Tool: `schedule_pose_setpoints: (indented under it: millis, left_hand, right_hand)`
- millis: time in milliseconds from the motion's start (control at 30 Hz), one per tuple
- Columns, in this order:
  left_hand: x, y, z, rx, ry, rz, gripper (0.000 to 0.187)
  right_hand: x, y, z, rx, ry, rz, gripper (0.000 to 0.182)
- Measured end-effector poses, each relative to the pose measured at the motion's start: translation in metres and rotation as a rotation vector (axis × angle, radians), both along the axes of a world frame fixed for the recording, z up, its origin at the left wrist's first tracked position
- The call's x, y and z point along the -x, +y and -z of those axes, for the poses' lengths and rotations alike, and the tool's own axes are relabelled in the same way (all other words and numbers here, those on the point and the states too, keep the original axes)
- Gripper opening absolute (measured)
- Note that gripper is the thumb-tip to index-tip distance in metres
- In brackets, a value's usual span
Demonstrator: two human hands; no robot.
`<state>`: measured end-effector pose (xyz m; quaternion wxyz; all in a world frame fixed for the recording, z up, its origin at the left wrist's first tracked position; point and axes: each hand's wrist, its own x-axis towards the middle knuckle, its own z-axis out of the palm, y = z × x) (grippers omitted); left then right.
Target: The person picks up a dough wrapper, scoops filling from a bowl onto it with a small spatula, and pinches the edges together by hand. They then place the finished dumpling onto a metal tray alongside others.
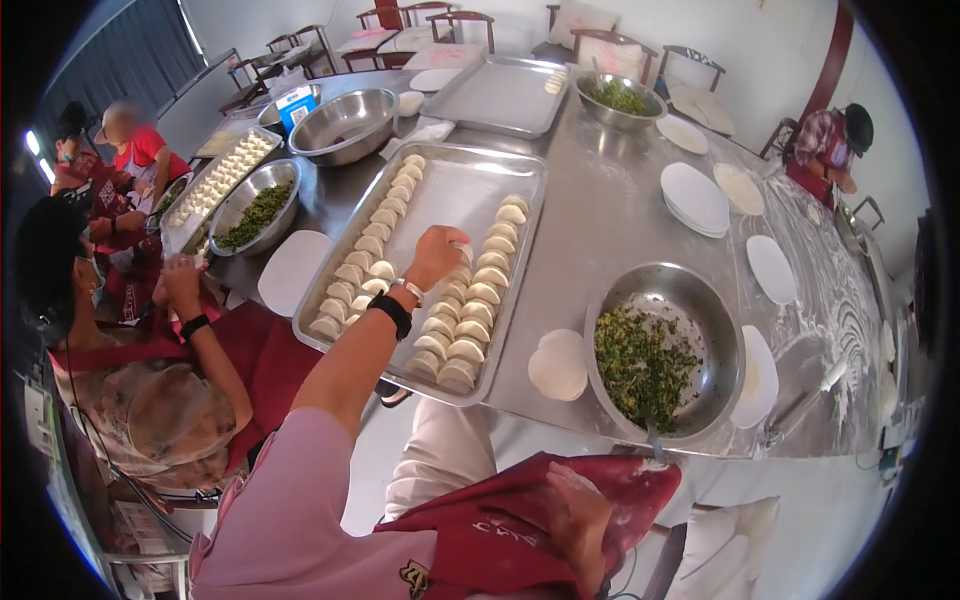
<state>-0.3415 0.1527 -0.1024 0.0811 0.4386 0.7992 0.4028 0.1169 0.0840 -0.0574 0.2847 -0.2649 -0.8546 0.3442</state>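
Observation:
My left hand [437,257] reaches over the metal tray [537,200], its fingertips at a dumpling [463,254] near the top of an inner row. Rows of pale folded dumplings line both sides of this tray. Low over the red apron [530,515] is my right hand [580,510], its fingers extended and nothing seen in them. Right of the tray, round dough wrappers [558,368] lie beside a steel bowl [722,350] of chopped green filling [640,365], with a utensil handle at its near rim.
A co-worker [150,400] sits at the left, close to the tray. Further bowls [345,125], another tray [500,95] and white plates [692,198] stand across the table. More people are at the far left and far right.

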Motion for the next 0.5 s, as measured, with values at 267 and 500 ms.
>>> schedule_pose_setpoints:
  millis: [267, 500]
  left_hand:
    - [0.002, 0.000, 0.014, 0.018, 0.009, 0.052, 0.024]
    - [0.052, 0.003, 0.065, 0.037, 0.518, 0.327, 0.024]
  right_hand:
    - [0.000, 0.000, 0.003, -0.008, -0.051, 0.019, 0.023]
    - [-0.033, 0.001, 0.020, -0.007, -0.106, 0.156, 0.025]
